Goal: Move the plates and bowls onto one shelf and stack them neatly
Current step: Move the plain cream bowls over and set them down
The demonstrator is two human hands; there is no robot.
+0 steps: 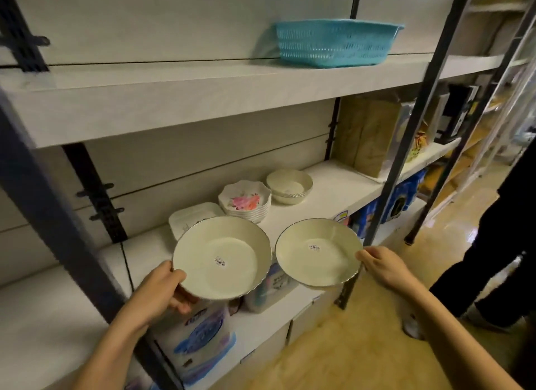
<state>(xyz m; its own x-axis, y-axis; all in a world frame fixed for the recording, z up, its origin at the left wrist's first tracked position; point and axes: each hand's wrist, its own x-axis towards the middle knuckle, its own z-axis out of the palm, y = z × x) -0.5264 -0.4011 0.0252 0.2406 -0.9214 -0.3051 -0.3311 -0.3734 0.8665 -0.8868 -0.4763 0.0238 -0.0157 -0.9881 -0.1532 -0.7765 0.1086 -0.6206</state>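
Plates in both hands, held out in front of the front edge of the middle shelf (333, 192). Our left hand (166, 288) grips the left deep plate (222, 257) at its near-left rim, thumb over the top and fingers curled beneath. Our right hand (383, 266) pinches the right deep plate (317, 252) at its right rim, thumb on top. The fingers under that one are hidden from us. Both plates hang in the air side by side, rims close but apart, and neither touches the shelf.

Behind them on the shelf sit the square plates (191, 215) toward the left. The floral bowls (245, 199) stand stacked just beside them. The cream bowls (290, 185) are nested a little further right.

These two plates look stiff and glossy, so we judge them slippery, and we treat them as breakable, since we cannot tell ceramic from melamine. A one-edge hold leaves the far side free to dip. The scalloped rim gives the thumb some purchase, and more fingers spread underneath would steady each plate. They look like a matching pair, so one should nest inside the other, lowered flat rather than dropped, before the pair goes down on the bare front of the shelf.
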